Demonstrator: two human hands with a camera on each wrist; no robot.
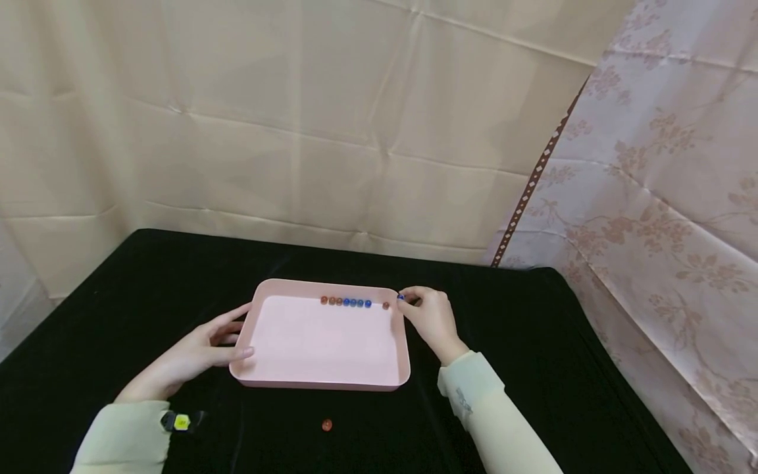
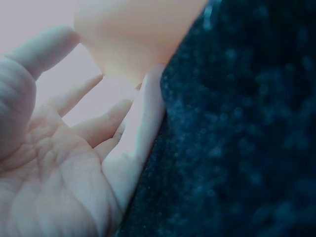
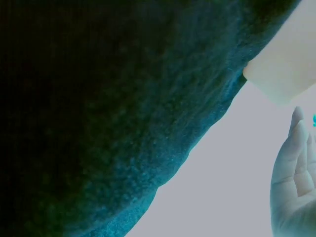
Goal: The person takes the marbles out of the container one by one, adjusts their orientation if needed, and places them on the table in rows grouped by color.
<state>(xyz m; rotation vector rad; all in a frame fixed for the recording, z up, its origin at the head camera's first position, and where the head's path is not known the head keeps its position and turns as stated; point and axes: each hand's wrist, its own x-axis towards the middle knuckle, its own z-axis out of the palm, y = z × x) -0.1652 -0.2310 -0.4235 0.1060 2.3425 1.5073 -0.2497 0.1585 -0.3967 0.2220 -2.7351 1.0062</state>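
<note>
A pink tray (image 1: 320, 384) lies on the black cloth. In the head view, my left hand (image 1: 192, 355) holds its left side, the thumb over the rim near the front corner. The left wrist view shows the thumb and fingers of that hand (image 2: 64, 163) against the tray wall (image 2: 133, 39). Over the tray's back right corner, my right hand (image 1: 431, 319) pinches a blue marble (image 1: 401, 297) between thumb and fingertips. Along the back wall inside the tray runs a row of brown marbles (image 1: 331, 301) followed by blue marbles (image 1: 353, 303). A lone brown marble (image 1: 385, 305) sits right of the row.
Another brown marble (image 1: 327, 425) lies on the black cloth (image 1: 284, 434) in front of the tray. Behind the table hangs a cream curtain (image 1: 266, 131), with a flowered pink curtain (image 1: 663, 197) on the right.
</note>
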